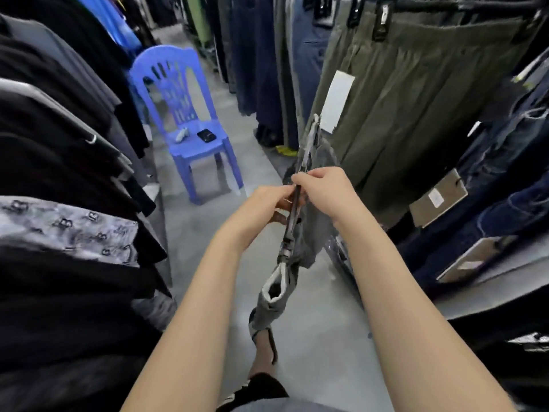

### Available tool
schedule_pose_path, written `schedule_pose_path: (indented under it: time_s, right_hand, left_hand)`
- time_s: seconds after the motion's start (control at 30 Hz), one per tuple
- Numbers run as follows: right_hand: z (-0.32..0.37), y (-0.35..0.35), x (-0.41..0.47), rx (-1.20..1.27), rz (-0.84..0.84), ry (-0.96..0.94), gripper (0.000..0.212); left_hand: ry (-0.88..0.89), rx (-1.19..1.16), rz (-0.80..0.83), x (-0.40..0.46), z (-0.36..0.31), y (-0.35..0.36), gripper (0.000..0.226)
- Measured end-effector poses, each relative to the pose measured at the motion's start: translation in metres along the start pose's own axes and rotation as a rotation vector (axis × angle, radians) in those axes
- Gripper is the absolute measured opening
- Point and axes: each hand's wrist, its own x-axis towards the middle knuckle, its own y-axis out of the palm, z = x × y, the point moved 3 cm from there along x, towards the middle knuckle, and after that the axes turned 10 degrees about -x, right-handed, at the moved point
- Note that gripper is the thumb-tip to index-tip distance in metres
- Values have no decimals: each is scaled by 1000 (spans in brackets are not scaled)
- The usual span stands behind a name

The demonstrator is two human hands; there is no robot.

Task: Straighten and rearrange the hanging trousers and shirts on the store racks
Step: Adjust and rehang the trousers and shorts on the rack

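Observation:
I hold a pair of grey trousers (315,233) on a black clip hanger (292,215) in the middle of the aisle, seen edge-on. My left hand (264,206) grips the hanger bar from the left. My right hand (322,188) pinches the top of the same bar from the right. One grey trouser leg (271,295) with a white lining droops toward the floor. Olive trousers (416,99) with a white tag hang on the rack just right of my hands. Dark shirts (59,144) fill the rack on the left.
A blue plastic chair (184,120) stands ahead in the aisle with a black item (206,135) and a white item on its seat. Navy and denim trousers (505,179) with card tags crowd the right. My sandalled foot (264,346) shows below on the grey floor.

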Motion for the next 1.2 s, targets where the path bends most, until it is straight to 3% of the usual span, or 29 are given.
schedule_pose_path:
  time_s: [0.33, 0.47, 0.6, 0.7, 0.77, 0.97, 1.1, 1.2]
  right_hand:
    - [20, 19, 3, -202, 147, -135, 18]
    - [30, 13, 5, -221, 191, -200, 20]
    - [42, 1, 6, -378, 250, -295, 42]
    - [45, -3, 7, -479, 286, -346, 50]
    - [44, -6, 9, -489, 288, -366, 50]
    - [42, -15, 11, -451, 227, -386, 51]
    - [40, -21, 12, -411, 129, -401, 17]
    - [33, -39, 22, -365, -22, -340, 43]
  left_hand:
    - [74, 122, -223, -13, 0, -60, 14]
    - [183, 169, -401, -5, -11, -72, 27]
    - [394, 553, -488, 7, -28, -71, 62]
    - [417, 906, -574, 13, -37, -73, 76]
    - [445, 976, -562, 16, -40, -76, 66]
    - [490, 1016, -562, 22, -48, -82, 9]
    - [478, 1035, -593, 22, -64, -88, 6]
    - [502, 1058, -672, 17, -78, -92, 9]
